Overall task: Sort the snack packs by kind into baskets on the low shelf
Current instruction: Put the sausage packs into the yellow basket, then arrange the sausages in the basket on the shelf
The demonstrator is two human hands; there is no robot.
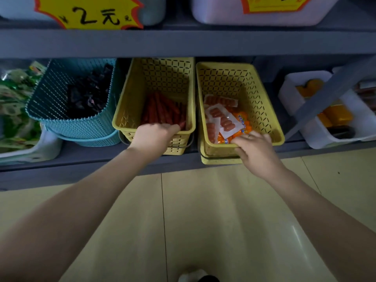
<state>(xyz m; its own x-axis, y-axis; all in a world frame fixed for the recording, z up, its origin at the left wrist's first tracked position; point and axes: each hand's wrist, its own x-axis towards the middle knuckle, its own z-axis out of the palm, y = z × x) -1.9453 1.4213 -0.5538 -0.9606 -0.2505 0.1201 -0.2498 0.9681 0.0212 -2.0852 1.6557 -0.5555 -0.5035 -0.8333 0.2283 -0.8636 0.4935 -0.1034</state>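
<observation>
The left hand (pixel 155 135) reaches over the front rim of the middle yellow basket (pixel 130 86), fingers curled on a red stick (pixel 182 125). The right hand (pixel 254 148) pinches orange packs (pixel 234 137) in the right basket (pixel 262 92) on the low shelf (pixel 81 155).

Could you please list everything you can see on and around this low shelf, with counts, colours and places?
Teal basket: one, left of centre, holding dark packs.
Yellow baskets: two; middle one holds red sausage sticks; right one holds white-backed sausage packs and orange packs.
White bins: one far left with green packs; one far right with yellow items.
Price sign: yellow, upper shelf.
Floor: pale tiles.
Left hand: in middle basket, on the sticks.
Right hand: at right basket's front rim, fingers touching orange packs.
</observation>
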